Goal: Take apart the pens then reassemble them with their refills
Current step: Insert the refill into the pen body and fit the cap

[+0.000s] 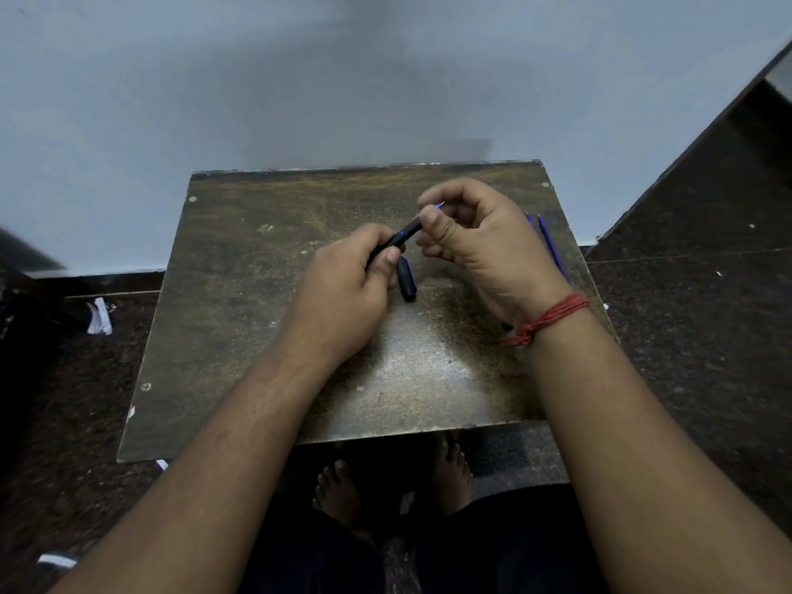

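Observation:
A black pen with a blue band (405, 234) is held above the middle of the small wooden table (265, 336), slanting up to the right. My left hand (347, 289) grips its lower barrel. My right hand (475, 242) pinches the front end, where a thin blue tip pokes out past the fingers. A black and blue pen cap (407, 280) lies on the table just under the hands. Two thin blue refills (553, 246) lie along the table's right edge, partly hidden behind my right hand.
The table stands against a pale wall (343, 79) on a dark speckled floor (694, 336). A person's bare feet (338, 490) show under the near edge. Scraps of white paper (100, 317) lie on the floor at the left.

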Motion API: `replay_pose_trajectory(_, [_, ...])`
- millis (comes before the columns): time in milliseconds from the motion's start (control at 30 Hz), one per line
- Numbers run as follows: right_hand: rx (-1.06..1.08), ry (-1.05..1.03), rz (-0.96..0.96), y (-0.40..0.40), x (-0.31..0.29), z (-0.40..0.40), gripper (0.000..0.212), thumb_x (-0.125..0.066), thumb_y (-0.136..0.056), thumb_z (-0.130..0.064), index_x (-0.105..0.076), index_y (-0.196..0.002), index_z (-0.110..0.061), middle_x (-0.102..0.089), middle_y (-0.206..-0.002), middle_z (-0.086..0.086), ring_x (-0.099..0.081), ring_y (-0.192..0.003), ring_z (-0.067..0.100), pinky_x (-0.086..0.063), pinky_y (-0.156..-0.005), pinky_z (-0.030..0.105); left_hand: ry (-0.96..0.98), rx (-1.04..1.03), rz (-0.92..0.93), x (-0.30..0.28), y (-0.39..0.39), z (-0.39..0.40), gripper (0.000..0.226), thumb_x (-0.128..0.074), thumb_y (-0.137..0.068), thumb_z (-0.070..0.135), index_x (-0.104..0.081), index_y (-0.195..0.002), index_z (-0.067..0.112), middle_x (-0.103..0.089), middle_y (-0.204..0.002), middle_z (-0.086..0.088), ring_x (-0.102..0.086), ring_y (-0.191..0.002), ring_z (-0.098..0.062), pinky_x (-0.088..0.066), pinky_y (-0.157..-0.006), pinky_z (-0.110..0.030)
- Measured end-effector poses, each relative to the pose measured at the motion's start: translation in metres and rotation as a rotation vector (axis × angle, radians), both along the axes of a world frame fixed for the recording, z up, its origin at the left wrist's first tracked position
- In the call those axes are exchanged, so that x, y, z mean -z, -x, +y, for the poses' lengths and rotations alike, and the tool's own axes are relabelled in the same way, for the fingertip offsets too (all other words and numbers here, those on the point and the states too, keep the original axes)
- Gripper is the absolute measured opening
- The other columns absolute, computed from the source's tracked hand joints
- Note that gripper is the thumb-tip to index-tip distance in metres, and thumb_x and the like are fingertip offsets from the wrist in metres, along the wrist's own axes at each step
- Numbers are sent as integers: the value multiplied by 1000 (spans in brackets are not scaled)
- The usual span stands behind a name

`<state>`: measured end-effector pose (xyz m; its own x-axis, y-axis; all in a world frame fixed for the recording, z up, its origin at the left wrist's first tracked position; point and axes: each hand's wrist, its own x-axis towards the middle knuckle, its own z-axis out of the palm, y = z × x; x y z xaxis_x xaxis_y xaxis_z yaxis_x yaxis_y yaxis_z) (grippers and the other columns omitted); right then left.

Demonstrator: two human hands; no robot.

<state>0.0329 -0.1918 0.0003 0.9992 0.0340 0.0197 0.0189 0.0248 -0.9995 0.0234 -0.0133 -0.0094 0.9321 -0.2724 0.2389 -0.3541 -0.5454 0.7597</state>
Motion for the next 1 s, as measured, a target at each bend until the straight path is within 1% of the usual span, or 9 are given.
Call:
replay_pose_trajectory(100, [-35,-34,-6,0,-2,-1,13,-68,-90,-2,-68,-97,-13,-69,-89,10,-68,-82,19,-55,-74,30,12,0,0,-1,0,1,11,-53,-99,17,-64,-100,19,-64,-73,6,-57,-64,-6,-38,-55,-16])
replay_pose_trajectory(233, [57,-15,55,0,0,5,17,-77,-83,-21,-62,-75,-19,-61,-67,3,-56,-58,16,-46,-57,28,8,10,0,-1,1,-1,11,-53,-99,18,-64,-101,20,-64,-73,5,-57,-63,-7,-40,-55,-21])
replay_pose_trajectory(333, [63,-11,41,0,1,5,15,-76,-86,-24,-62,-83,-19,-57,-69,0,-55,-60,14,-48,-60,30,19,5,11,-1,1,-1,11,-53,-99,17,-64,-102,20,-63,-72,7,-57,-63,-2,-37,-54,-13])
replay_pose_trajectory(433, [6,-96,14,1,-2,4,9,-66,-93,-7,-67,-95,-15,-64,-84,9,-65,-74,16,-55,-71,29,10,11,10,-1,1,0,13,-53,-99,18,-64,-103,23,-64,-72,5,-58,-63,-8,-43,-56,-25])
replay_pose_trajectory(533, [44,-69,19,1,-2,7,11,-67,-92,-4,-68,-86,-13,-67,-75,5,-65,-67,16,-53,-62,26,-4,13,17,1,1,-1,14,-52,-99,20,-64,-104,25,-65,-73,4,-60,-66,-15,-47,-58,-35])
replay_pose_trajectory(667, [124,-61,75,0,-1,14,16,-70,-91,-12,-62,-78,-13,-64,-64,-1,-60,-55,14,-49,-51,24,7,11,36,1,1,-1,13,-51,-100,19,-64,-101,22,-65,-71,7,-58,-61,-3,-40,-54,-16])
replay_pose_trajectory(833, [84,-92,49,1,-1,13,5,-66,-93,-7,-67,-88,-9,-68,-74,3,-65,-65,14,-53,-60,25,19,-8,21,0,0,0,12,-53,-99,18,-65,-100,20,-64,-70,6,-54,-59,-2,-34,-51,-11])
replay_pose_trajectory(933, [106,-53,37,1,-2,15,10,-65,-93,-5,-66,-84,-10,-67,-70,3,-61,-59,13,-46,-52,23,3,-15,5,-1,0,0,11,-54,-99,19,-64,-100,20,-64,-70,5,-54,-59,-5,-38,-52,-18])
replay_pose_trajectory(1000, [140,-56,50,1,-3,19,15,-64,-94,-4,-64,-81,-10,-64,-66,2,-57,-55,12,-41,-49,22,1,-27,-26,0,-1,0,9,-55,-97,18,-64,-98,18,-63,-70,3,-57,-62,-11,-45,-57,-30])
